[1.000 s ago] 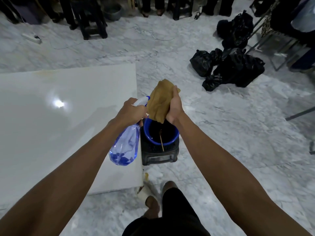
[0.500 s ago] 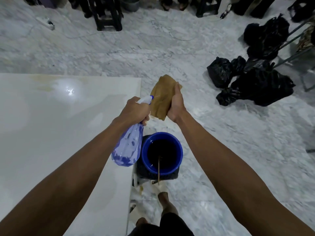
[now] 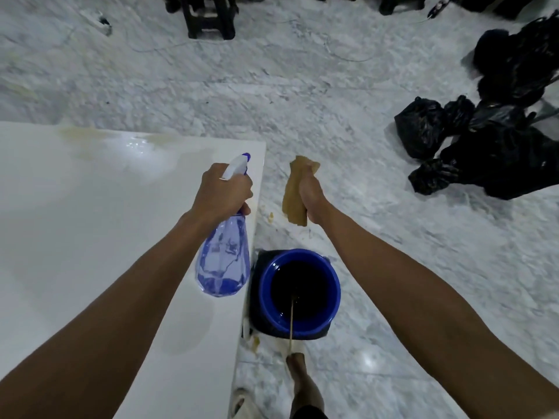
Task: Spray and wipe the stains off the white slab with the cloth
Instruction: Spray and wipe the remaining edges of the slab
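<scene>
The white slab (image 3: pixel 90 237) fills the left of the head view, with yellowish stains (image 3: pixel 81 137) along its far edge. My left hand (image 3: pixel 222 192) grips the neck of a clear blue spray bottle (image 3: pixel 223 261) over the slab's right edge, its white nozzle pointing away from me. My right hand (image 3: pixel 313 198) clutches a bunched tan cloth (image 3: pixel 295 189) above the marble floor, just right of the slab. The two hands are apart.
A blue bucket (image 3: pixel 332 303) of dark liquid with a thin stick in it sits on a black stand right of the slab. Black bags (image 3: pixel 484 146) lie at the far right. A dark stool (image 3: pixel 208 16) and a power strip (image 3: pixel 99 22) stand far off.
My hands have separated: the bottle moved left over the slab and the cloth moved away from the nozzle. The view shifted forward, so the bucket now lies nearer to me.
</scene>
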`<state>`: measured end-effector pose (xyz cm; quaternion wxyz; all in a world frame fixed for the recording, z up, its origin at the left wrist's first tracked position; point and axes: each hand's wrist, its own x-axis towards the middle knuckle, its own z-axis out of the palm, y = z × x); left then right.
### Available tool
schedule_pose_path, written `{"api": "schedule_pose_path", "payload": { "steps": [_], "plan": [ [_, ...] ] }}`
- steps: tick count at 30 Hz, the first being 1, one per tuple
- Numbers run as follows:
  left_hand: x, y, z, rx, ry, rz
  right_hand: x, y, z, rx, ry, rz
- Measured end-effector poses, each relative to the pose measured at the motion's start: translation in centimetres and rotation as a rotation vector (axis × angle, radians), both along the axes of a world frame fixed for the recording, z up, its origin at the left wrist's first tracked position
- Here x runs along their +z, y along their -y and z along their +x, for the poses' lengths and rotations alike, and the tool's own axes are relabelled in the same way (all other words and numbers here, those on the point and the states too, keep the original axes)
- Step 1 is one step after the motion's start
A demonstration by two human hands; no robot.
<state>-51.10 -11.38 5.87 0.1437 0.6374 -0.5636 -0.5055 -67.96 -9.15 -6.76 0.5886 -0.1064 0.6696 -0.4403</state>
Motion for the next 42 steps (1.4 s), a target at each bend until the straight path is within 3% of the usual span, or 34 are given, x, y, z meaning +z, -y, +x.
{"api": "schedule_pose_path", "payload": {
  "steps": [4, 6, 9, 13, 19, 26, 42],
  "plan": [
    [-0.8, 3.2, 1.2, 0.039, -0.019, -0.058, -1.7, 8.3, 0.8, 0.109, -0.41, -0.277],
    [-1.6, 4.6, 1.8, 0.057, -0.018, -0.065, -2.8, 12.2, 1.3, 0.268, -0.618, -0.252],
    [-3.2, 5.6, 2.1, 0.047, 0.005, -0.063, -5.5, 15.0, 3.6, 0.696, -0.97, -0.144],
    [-5.6, 5.7, 2.1, 0.016, 0.019, -0.074, -10.0, 14.6, 5.9, 0.66, -1.261, -0.233],
    [-6.4, 4.2, 1.4, -0.026, 0.06, -0.125, -9.6, 13.3, 5.7, 0.783, -1.34, -0.171],
    [-6.4, 1.4, 1.5, -0.071, 0.11, -0.146, -10.3, 11.0, 6.3, 0.731, -1.352, -0.264],
    [-5.2, -12.0, 5.0, -0.038, 0.219, -0.247, -9.8, -2.7, 13.5, 0.833, -1.396, -0.338]
  ]
}}
